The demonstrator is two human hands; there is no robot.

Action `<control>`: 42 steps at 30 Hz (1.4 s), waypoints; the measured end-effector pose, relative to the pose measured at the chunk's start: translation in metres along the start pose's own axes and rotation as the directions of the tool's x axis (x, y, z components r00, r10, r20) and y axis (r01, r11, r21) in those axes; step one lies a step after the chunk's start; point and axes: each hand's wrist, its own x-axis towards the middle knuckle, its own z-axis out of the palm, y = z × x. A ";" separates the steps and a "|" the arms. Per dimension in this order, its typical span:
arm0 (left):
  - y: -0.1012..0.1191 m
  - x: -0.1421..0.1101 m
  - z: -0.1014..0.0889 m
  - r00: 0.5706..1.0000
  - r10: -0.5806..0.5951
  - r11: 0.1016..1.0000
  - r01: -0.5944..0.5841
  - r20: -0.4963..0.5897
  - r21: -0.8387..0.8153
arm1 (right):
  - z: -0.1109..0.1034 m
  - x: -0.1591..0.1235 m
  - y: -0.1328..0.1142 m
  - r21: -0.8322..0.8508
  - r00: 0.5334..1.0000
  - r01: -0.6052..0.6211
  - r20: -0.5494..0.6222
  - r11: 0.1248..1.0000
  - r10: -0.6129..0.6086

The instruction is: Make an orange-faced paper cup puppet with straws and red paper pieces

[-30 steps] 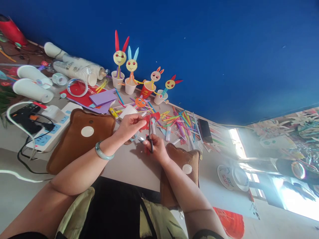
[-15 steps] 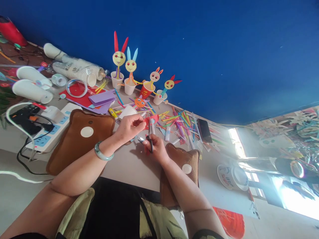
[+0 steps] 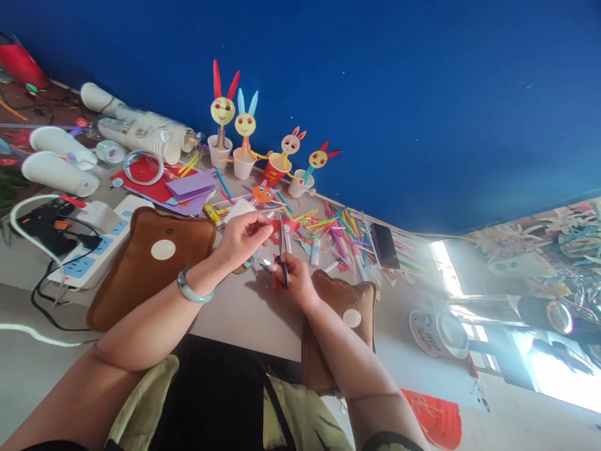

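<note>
Between finger and thumb, my left hand (image 3: 244,241) pinches a small piece of red paper (image 3: 291,227). My right hand (image 3: 297,280) is closed around the dark handles of a pair of scissors (image 3: 282,241), whose blades point away from me and reach the red paper. Under my right fingers there is also a small pointed dark tip whose kind I cannot make out. Just beyond the hands lies an orange paper face (image 3: 263,193) beside a white paper cup (image 3: 240,210).
Rabbit-faced paper figures in cups (image 3: 244,164) stand along the blue wall. Colourful sticks (image 3: 345,232) and a phone (image 3: 385,246) lie to the right. Brown cushioned pads (image 3: 141,269) flank my arms. At left are a power strip (image 3: 101,244), purple paper (image 3: 192,185) and stacked cups (image 3: 141,139).
The red paper has turned slightly between my left fingers and the scissor blades. Both hands stay in nearly the same place.
</note>
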 end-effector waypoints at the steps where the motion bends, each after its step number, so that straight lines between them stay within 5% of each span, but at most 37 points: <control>1: 0.001 0.000 0.000 1.000 -0.007 1.000 0.007 -0.001 -0.015 | 0.000 0.000 0.000 0.002 1.000 -0.002 0.001 1.000 0.002; 15: 0.010 -0.001 0.001 0.990 -0.135 0.981 0.139 0.039 -0.132 | 0.002 -0.001 0.000 -0.021 1.000 0.013 0.009 1.000 -0.013; 35: 0.004 0.001 -0.001 0.996 -0.085 0.993 0.083 -0.022 -0.078 | 0.001 0.001 0.004 -0.027 0.999 0.031 -0.007 0.999 -0.031; 42: 0.001 -0.001 0.003 0.986 -0.161 0.968 0.166 0.044 -0.190 | -0.001 0.000 0.004 0.029 0.994 0.104 -0.018 0.994 -0.104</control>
